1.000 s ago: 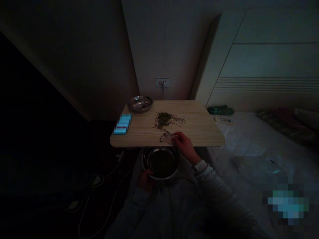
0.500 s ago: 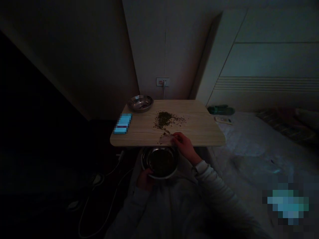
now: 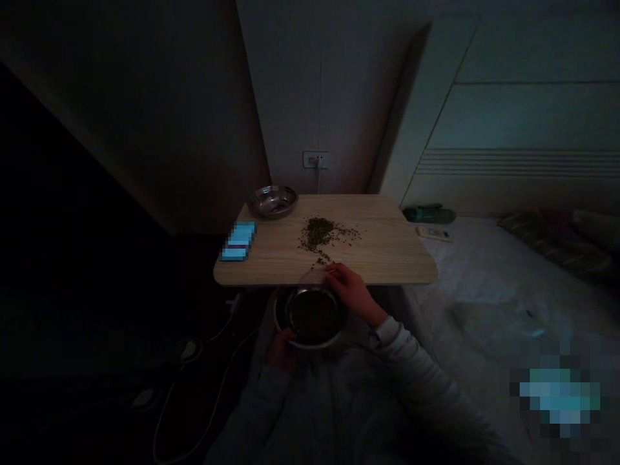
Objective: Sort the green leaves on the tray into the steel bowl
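Note:
My left hand (image 3: 281,351) grips the near-left rim of a steel bowl (image 3: 336,338), which sits on my lap just under the table's front edge. Dark contents fill the bowl's inside, too dim to make out. My right hand (image 3: 354,292) is closed in a pinch on a thin, pale, see-through piece (image 3: 314,278) over the table edge, right above the bowl. Beyond it, a heap of small green grains like mung beans (image 3: 320,230) lies on the wooden table (image 3: 392,258), with loose ones strewn to the right and toward me.
A second steel bowl (image 3: 272,201) with a few small bits stands at the table's back left. A blurred-out lit phone-like screen (image 3: 239,241) lies in front of it. On the bed (image 3: 465,278) are a green bottle (image 3: 430,214) and a remote (image 3: 434,234). Cables (image 3: 213,407) run along the floor.
My right hand has drawn slightly toward me, bringing the see-through piece from the tabletop to over the table edge and bowl. My left hand stays on the bowl.

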Action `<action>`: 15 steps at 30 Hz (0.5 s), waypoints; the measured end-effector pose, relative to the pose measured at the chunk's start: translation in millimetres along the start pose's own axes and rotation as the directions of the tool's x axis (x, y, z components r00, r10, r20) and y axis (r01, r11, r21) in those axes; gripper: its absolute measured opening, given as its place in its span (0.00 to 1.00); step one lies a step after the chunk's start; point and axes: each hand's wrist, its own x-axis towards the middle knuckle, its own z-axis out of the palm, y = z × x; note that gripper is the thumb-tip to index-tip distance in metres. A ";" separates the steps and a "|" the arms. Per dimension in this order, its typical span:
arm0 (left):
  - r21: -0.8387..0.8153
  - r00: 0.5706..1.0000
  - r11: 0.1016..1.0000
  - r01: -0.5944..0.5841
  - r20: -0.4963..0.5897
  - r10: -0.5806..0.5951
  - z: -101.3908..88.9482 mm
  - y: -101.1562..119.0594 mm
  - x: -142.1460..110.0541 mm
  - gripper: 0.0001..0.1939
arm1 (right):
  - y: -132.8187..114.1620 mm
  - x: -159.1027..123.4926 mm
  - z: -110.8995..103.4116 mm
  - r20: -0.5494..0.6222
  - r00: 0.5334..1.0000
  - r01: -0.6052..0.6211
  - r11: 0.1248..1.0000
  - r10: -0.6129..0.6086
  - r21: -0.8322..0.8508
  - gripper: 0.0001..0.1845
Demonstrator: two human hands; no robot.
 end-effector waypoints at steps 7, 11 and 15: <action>0.022 1.000 1.000 0.002 0.013 -0.002 -3.1 -1.4 2.4 0.12 | 21.9 8.0 -38.5 -0.324 0.940 -0.081 0.992 0.106 0.092 0.15; 0.015 1.000 1.000 -0.010 0.003 0.010 0.5 -1.0 -0.6 0.12 | 29.9 15.2 -57.6 -0.416 0.900 -0.122 0.991 0.131 0.050 0.16; 0.036 1.000 0.999 -0.017 0.016 0.016 -3.6 -3.2 4.0 0.11 | 32.9 22.6 -58.9 -0.425 0.900 -0.128 0.991 0.098 -0.042 0.15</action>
